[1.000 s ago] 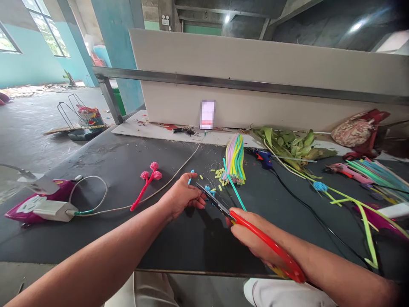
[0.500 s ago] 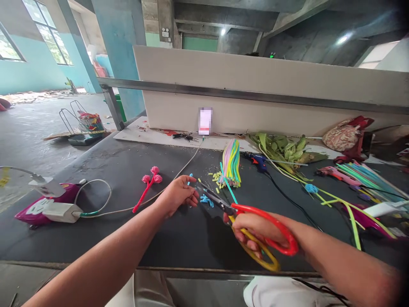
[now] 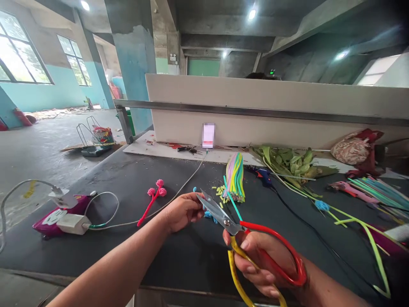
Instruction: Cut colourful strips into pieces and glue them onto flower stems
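Note:
My left hand is closed in a pinch. A short piece of blue chenille stem pokes out above its fingers; most of it is hidden. My right hand grips scissors with one red and one yellow handle. The handles are spread and the blades parted, their tips right by my left fingertips. Several cut blue pieces lie on the dark table under the blades. Behind them rests a bundle of pastel chenille stems, with yellow clippings beside it and a teal stem leaning across.
A pink chenille sprig lies left, near a purple power strip with chargers and a cable. A phone leans on the back board. Right are a glue gun, dried leaves, a green stem with a blue ball and more stems.
The scissors have come up to my left fingertips, and their handles have spread wider. My left fingers have closed up more. The camera view has tilted up.

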### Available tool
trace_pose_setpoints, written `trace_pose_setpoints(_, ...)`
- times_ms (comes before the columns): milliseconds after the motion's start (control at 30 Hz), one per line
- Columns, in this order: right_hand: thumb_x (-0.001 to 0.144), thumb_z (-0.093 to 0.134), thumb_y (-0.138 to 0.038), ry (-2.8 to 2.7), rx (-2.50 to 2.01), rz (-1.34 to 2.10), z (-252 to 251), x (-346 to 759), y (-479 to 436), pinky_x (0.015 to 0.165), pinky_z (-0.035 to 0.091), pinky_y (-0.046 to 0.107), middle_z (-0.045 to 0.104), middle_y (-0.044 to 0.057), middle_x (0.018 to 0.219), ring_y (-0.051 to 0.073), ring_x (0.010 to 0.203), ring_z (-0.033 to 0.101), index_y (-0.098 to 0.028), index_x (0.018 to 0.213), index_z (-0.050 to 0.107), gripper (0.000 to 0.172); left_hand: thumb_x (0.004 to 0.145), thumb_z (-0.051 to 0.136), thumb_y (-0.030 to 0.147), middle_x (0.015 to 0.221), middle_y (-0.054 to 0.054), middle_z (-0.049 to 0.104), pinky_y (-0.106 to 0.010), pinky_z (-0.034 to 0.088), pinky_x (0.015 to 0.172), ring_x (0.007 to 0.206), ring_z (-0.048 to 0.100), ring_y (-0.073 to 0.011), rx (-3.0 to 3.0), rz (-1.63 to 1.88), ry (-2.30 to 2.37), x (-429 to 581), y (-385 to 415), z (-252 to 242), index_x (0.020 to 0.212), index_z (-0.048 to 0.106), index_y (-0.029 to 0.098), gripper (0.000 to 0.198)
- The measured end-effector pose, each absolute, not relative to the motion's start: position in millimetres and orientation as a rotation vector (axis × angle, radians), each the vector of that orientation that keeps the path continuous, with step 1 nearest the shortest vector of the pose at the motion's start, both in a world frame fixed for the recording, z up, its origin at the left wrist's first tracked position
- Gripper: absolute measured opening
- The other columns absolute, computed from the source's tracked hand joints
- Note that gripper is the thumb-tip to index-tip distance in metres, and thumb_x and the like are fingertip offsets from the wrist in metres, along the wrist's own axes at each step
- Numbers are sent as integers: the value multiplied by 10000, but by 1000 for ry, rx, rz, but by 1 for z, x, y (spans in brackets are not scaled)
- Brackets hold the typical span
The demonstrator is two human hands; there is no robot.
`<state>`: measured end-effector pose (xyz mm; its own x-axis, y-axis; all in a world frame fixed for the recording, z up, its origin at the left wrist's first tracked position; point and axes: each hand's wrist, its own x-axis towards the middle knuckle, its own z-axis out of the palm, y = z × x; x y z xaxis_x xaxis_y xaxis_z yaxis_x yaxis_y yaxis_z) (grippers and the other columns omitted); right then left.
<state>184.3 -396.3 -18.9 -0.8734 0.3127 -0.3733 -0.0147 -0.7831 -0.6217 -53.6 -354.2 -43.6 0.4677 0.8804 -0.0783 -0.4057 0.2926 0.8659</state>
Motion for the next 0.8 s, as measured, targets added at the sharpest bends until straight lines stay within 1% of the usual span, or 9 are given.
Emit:
trace_pose_setpoints(167,740,396,-221,-893,-767,2654,-25,182,-395,350,408,168,508,-7,600,49,346,352,-206,994,535,289,697,644,262,685,-2,522,-168,243,435,501,437,-45,861,855,625,-52,-360,-36,849,562,127,219)
trace_pose_setpoints(300,749,384,-241,-941,-836,2599,-18,186,-400,350,406,172,506,-11,605,51,354,347,-206,1017,499,294,725,636,380,630,23,488,-171,173,389,435,355,-26,1036,820,801,-47,-360,-41,717,506,136,276)
trace_pose_setpoints(333,747,390,-251,-978,-856,2572,-13,190,-401,351,408,177,508,-14,614,53,356,351,-211,1039,480,309,740,613,395,600,34,471,-171,176,388,427,338,-29,1105,834,865,-46,-359,-43,711,507,140,278)
trace_pose_setpoints(400,742,411,-277,-1108,-967,2448,-2,200,-400,353,406,186,513,-22,640,54,359,353,-225,1091,438,354,767,572,397,570,40,466,-173,245,416,448,357,-45,1303,887,1029,-44,-358,-46,733,550,142,258)
trace_pose_setpoints(500,761,467,-364,-1481,-1425,1932,8,226,-389,350,373,195,491,-50,639,55,353,339,-257,1107,415,366,807,519,353,701,-6,571,-212,401,592,625,501,-98,1707,971,1201,-43,-357,-48,850,649,159,237)
trace_pose_setpoints(567,770,505,-405,-1777,-1803,1312,6,246,-377,384,349,208,470,-64,584,71,359,374,-261,1025,459,297,844,457,323,822,-39,603,-240,427,704,757,547,-131,1919,999,1218,-41,-358,-49,955,668,175,281)
trace_pose_setpoints(633,753,543,-384,-1993,-1969,698,-3,263,-366,486,374,235,531,-31,592,116,480,486,-230,870,497,198,867,400,287,856,-56,603,-251,434,744,794,565,-140,2019,1000,1221,-40,-358,-49,1014,661,174,321)
trace_pose_setpoints(700,804,466,-402,-2062,-2094,490,-14,276,-361,523,381,257,588,-5,602,154,536,546,-221,901,508,209,869,384,251,863,-61,605,-247,440,750,794,576,-137,2047,985,1218,-38,-358,-50,1020,661,171,326)
trace_pose_setpoints(800,819,446,-409,-2090,-2259,473,-25,286,-357,544,397,277,674,56,711,211,636,628,-195,1148,499,396,854,399,217,868,-58,610,-236,446,741,798,584,-135,2034,968,1245,-36,-357,-52,988,666,177,301)
